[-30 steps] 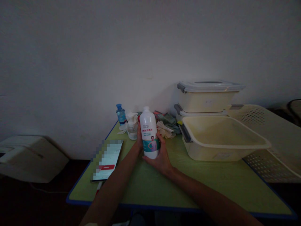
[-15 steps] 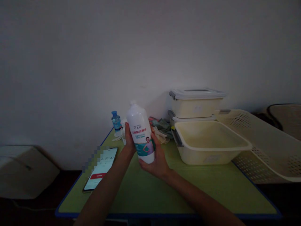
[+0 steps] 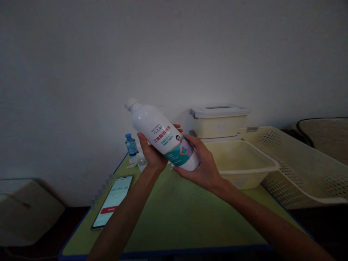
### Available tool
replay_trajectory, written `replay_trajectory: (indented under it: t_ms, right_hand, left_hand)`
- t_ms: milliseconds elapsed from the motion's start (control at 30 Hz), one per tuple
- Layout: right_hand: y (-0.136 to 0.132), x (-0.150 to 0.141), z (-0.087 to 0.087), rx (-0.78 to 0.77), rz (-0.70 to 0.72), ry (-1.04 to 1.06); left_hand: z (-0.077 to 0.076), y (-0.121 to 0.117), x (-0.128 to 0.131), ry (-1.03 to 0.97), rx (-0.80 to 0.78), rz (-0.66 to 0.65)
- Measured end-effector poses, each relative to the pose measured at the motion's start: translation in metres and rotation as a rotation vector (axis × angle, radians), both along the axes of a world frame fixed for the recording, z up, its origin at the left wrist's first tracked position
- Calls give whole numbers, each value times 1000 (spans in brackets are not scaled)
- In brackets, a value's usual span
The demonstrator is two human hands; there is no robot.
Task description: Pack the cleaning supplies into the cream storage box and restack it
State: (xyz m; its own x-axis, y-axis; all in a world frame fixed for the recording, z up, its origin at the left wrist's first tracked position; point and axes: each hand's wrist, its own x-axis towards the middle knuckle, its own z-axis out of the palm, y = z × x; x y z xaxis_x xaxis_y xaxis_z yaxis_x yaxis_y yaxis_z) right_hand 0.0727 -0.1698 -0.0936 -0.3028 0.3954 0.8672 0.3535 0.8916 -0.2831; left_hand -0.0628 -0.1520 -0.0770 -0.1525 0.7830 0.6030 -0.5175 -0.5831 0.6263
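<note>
Both hands grip a large white bottle [image 3: 154, 125] with red lettering and a teal label, raised above the green table [image 3: 168, 221]. Its capped neck leans up to the left and its base points down to the right. My left hand [image 3: 153, 156] is wrapped round the middle of the bottle from below, the thumb on the near side. Near the base, my right hand [image 3: 202, 163] closes round the lower end. Behind the left hand stand a small blue bottle [image 3: 131, 145] and a clear cup [image 3: 141, 162], partly hidden.
A phone [image 3: 112, 201] showing a timer lies at the table's left. To the right are an open cream bin [image 3: 241, 175], a lidded box [image 3: 220, 123] behind it, and a perforated basket [image 3: 307, 177]. A white box [image 3: 24, 210] sits beyond the left edge.
The white bottle has gone from nearly upright to strongly tilted, its cap swinging left and upward. Both hands turned with it and kept hold. The view shifted slightly.
</note>
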Motion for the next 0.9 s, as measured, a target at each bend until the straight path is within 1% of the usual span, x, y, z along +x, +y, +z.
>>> replay_trajectory:
  t_ms: [67,133,233,300,367,433,500,533,567,600,667,733,767,833,900]
  right_hand:
    - [0,17,4,61,-33,-13]
    - [0,35,7,144,-69,-37]
    - [2,62,9,273,-116,-90]
    - [3,80,9,324,-140,-131]
    - [5,95,10,349,-159,-173]
    - [7,110,11,366,-163,-217]
    - [10,123,13,379,-159,-257]
    - [11,130,13,382,-159,-276]
    - [13,137,14,383,-162,-297]
    - [15,145,14,375,-165,-325]
    - [20,160,14,331,-165,-401]
    - [26,175,13,258,-156,-487]
    - [29,182,13,220,-156,-522]
    - [37,195,12,167,-161,-585]
    - [45,205,13,140,-167,-649]
  left_hand:
    - [1,5,-2,104,11,10]
    - [5,12,-9,206,74,84]
    - [16,18,-22,369,292,284]
    - [27,14,-26,502,450,406]
    - [37,4,-24,613,616,588]
    - [45,-8,-18,709,753,824]
    - [51,-17,-12,855,826,1003]
    - [53,-19,-8,949,855,1056]
    - [54,-19,-5,1055,886,1078]
    - [54,-17,-2,1158,915,1064]
    - [50,-8,5,1309,935,949]
    - [42,5,14,1368,865,798]
    - [37,12,19,1388,822,754]
    - [25,23,32,1443,757,728]
    - [15,32,47,1520,706,735]
